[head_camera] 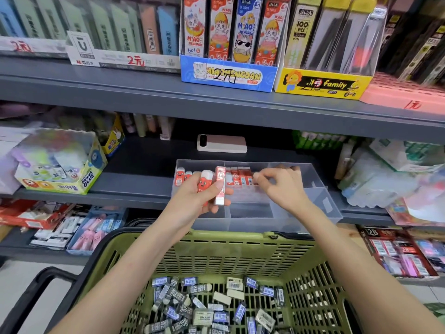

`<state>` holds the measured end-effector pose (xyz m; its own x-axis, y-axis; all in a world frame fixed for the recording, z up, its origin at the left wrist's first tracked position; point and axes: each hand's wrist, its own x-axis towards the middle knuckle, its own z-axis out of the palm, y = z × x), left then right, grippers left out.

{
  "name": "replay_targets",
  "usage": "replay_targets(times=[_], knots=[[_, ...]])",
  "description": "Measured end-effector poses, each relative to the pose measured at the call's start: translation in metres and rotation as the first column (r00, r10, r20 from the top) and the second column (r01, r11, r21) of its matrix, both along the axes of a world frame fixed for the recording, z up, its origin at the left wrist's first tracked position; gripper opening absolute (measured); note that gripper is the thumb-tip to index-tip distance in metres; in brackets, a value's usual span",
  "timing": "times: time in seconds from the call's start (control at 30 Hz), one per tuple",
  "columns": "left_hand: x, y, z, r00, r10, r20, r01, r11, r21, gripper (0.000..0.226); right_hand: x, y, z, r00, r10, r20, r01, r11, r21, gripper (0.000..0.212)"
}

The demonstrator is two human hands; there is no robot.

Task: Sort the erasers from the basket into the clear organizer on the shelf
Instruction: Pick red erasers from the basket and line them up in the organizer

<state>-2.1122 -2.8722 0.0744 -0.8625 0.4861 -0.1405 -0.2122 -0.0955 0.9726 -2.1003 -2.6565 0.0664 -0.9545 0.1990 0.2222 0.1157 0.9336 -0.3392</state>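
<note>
A green basket (183, 249) in front of me holds several black, blue and white erasers (204, 307). On the shelf above it stands the clear organizer (313, 203); red erasers (242, 177) stand in a row in its back compartments. My left hand (199, 196) grips two red-and-white erasers (220, 186) over the organizer's left side. My right hand (281, 186) reaches into the middle compartment beside the row of red erasers, fingers curled; whether it pinches anything is hidden.
A pink phone (221, 143) lies on the shelf behind the organizer. A glue box (60, 165) stands at the left, packets (375, 179) at the right. Boxed stationery (228, 44) fills the upper shelf. The basket's black handle (38, 288) hangs at the lower left.
</note>
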Motion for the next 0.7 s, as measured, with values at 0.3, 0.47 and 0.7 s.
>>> replay_targets(times=[0.3, 0.47, 0.7], knots=[[0.0, 0.015, 0.004, 0.991, -0.1, -0.086, 0.096, 0.994, -0.052, 0.022, 0.026, -0.04, 0.035, 0.962, 0.257, -0.098, -0.223, 0.52, -0.825, 0.017], [-0.004, 0.023, 0.008, 0.998, -0.057, 0.003, 0.057, 0.998, -0.038, 0.032, 0.037, -0.032, 0.039, 0.929, 0.363, -0.069, -0.342, 0.773, -0.534, 0.017], [-0.005, 0.034, 0.012, 0.988, 0.031, 0.154, -0.06, 0.98, 0.191, 0.022, 0.041, -0.022, 0.035, 0.963, 0.265, -0.049, -0.267, 0.917, -0.298, 0.009]])
